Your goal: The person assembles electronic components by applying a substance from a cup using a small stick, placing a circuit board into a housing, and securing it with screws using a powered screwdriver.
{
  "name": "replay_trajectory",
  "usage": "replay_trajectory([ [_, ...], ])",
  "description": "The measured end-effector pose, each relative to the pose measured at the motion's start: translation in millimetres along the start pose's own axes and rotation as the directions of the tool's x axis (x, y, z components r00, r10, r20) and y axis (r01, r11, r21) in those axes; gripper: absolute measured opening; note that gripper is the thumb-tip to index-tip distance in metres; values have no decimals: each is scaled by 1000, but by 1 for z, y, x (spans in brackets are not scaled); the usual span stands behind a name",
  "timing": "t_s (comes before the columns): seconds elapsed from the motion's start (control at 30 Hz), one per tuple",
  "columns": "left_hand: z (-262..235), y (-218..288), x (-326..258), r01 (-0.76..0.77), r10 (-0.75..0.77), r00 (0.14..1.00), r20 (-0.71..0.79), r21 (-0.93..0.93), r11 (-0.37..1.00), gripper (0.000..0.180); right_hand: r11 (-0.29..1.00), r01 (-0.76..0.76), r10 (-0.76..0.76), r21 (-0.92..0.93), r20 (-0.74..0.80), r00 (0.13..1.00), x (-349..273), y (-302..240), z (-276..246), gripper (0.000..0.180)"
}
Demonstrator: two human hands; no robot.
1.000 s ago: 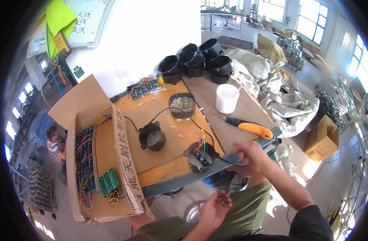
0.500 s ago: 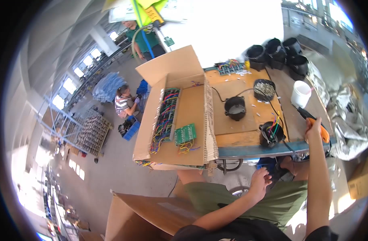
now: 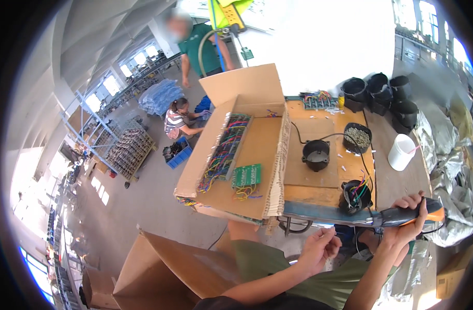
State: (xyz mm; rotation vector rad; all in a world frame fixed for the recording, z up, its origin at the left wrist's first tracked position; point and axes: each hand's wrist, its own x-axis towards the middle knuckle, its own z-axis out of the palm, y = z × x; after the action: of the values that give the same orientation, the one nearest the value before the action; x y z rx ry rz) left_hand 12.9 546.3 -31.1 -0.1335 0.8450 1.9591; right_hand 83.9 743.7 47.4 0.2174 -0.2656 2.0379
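My right hand point(image 3: 413, 219) is wrapped round a black-and-orange power tool point(image 3: 401, 215), held level at the right front edge of the bench with its narrow end to the left. Just beyond that end is a black round housing point(image 3: 355, 197) with coloured wires sticking out. A second black housing point(image 3: 317, 155) stands farther back on a cardboard sheet, joined to a black cable. Above my lap, in front of the bench, my left hand point(image 3: 321, 251) has its fingers curled together; whatever is in them, if anything, is hidden.
An open carton point(image 3: 277, 175) with wired green circuit boards point(image 3: 246, 175) stands left on the bench. Behind are a tub of small pale parts point(image 3: 357, 137), a white bucket point(image 3: 401, 153) and several black buckets point(image 3: 378, 90). Another carton point(image 3: 179, 258) is beside my legs. Two people are beyond.
The power tool has swung from slanting to level and come nearer the bench's front edge. My left hand has moved slightly left and down, its fingers more curled. The whole view has shifted.
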Motion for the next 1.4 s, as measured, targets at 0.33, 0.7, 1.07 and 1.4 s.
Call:
replay_trajectory([
  [0.33, 29, 17, 8, -53, 48, 992, 116, 47, 997, 16, 889, 215, -170, -405, 143, 975, -39, 20, 33, 36],
  [0.7, 31, 18, 17, -41, 38, 971, 234, 6, 999, 15, 905, 218, -178, -365, 138, 974, -26, 8, 16, 25],
  [1.07, 42, 38, 56, -174, 152, 964, 220, 84, 981, 20, 907, 206, -81, -367, 328, 941, 18, 27, 16, 27],
  [1.4, 35, 41, 69, -615, 567, 546, 616, 755, -228, 34, 600, 33, 211, -799, 198, 957, 85, 79, -11, 33],
])
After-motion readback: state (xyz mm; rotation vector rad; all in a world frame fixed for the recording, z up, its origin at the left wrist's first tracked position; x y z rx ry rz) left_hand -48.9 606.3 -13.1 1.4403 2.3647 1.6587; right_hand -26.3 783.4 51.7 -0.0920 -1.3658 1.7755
